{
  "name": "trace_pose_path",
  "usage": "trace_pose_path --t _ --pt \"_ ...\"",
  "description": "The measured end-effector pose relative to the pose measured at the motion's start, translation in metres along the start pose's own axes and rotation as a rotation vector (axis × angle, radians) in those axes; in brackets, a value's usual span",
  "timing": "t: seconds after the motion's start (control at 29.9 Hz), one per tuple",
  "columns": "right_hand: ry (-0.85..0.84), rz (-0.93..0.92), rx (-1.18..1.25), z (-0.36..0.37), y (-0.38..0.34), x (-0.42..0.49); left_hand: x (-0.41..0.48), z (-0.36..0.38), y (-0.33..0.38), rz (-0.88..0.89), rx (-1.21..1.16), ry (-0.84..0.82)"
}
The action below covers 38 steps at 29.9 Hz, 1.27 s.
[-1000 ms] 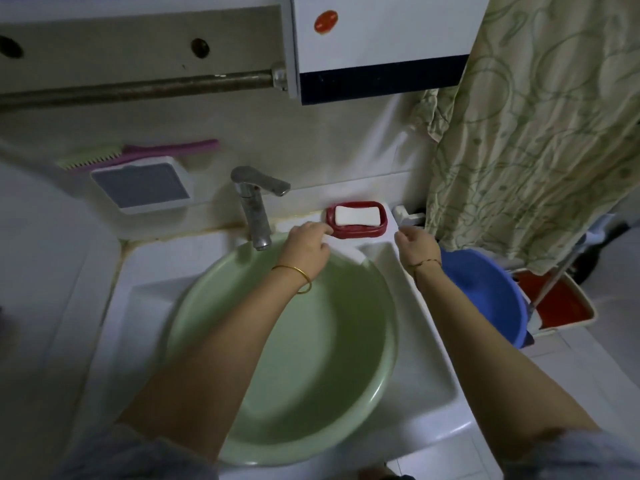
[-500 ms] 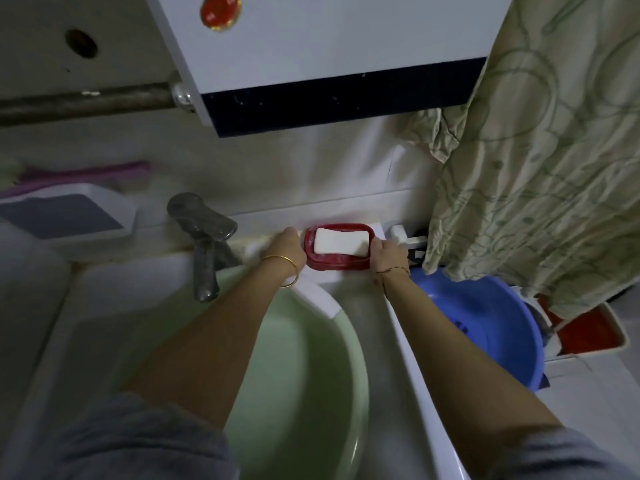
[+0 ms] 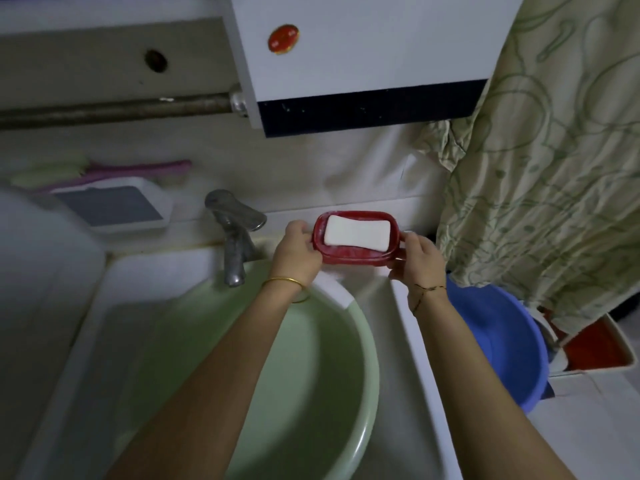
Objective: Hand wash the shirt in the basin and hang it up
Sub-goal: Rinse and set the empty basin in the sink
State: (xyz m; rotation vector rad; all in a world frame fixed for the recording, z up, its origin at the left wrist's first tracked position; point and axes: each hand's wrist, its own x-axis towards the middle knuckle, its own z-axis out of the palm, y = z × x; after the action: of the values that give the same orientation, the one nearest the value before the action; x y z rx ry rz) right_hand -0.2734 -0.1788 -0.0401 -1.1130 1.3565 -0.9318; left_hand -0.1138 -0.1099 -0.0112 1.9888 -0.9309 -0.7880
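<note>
My left hand (image 3: 297,251) and right hand (image 3: 419,258) each grip one end of the red soap dish (image 3: 356,242) with its white bar (image 3: 356,233), above the green basin (image 3: 277,368) in the sink (image 3: 166,268); I see no shirt.

Soap dish (image 3: 353,252): glossy red plastic with pale smears, held between the left hand (image 3: 298,254) and the right hand (image 3: 420,259).
Soap bar (image 3: 356,233): smooth, matt white, lying in the dish.
Tap (image 3: 232,237): dull grey metal with worn patches, just left of the left hand.
Green basin (image 3: 360,393): smooth plastic with a soft sheen, below both hands.
Sink (image 3: 412,358): glossy white, ceramic by its look, under the basin.
Blue basin (image 3: 512,348): smooth plastic, below and right of the right hand.
Curtain (image 3: 554,168): thin crinkled cloth, matt, printed green, right of the right hand.
Bangle (image 3: 282,281): shiny yellow metal on the left wrist.
</note>
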Motion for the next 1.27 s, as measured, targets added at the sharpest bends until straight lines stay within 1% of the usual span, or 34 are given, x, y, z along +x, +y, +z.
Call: trace_pose_path --t 0.07,0.23,0.33,0.5,0.67,0.8,0.9,1.0,1.14,1.27 --pt "-0.014 -0.070 0.057 -0.001 -0.017 -0.026 -0.026 -0.018 0.009 0.064 -0.055 0.010" --pt "-0.070 -0.176 0.245 0.009 -0.065 -0.089 -0.083 -0.074 0.028 0.219 -0.188 0.076" --pt "-0.149 -0.215 0.329 0.027 -0.088 -0.121 -0.109 -0.113 0.035 0.298 -0.203 0.172" --pt "-0.304 -0.279 0.422 0.071 -0.122 -0.166 -0.137 -0.177 0.034 0.393 -0.201 0.393" --pt "-0.484 -0.352 0.428 0.127 -0.160 -0.194 -0.148 -0.240 0.039 0.445 -0.260 0.571" --pt "-0.540 -0.443 0.335 0.174 -0.200 -0.200 -0.138 -0.281 0.046 0.470 -0.303 0.723" --pt "-0.566 -0.535 0.203 0.202 -0.226 -0.202 -0.122 -0.302 0.051 0.454 -0.319 0.804" --pt "-0.626 -0.554 0.129 0.223 -0.243 -0.203 -0.108 -0.318 0.053 0.409 -0.330 0.850" --pt "-0.719 -0.558 0.050 0.245 -0.248 -0.203 -0.095 -0.338 0.052 0.289 -0.236 0.901" --pt "-0.799 -0.636 -0.026 0.262 -0.247 -0.205 -0.086 -0.348 0.053 0.207 -0.249 0.950"
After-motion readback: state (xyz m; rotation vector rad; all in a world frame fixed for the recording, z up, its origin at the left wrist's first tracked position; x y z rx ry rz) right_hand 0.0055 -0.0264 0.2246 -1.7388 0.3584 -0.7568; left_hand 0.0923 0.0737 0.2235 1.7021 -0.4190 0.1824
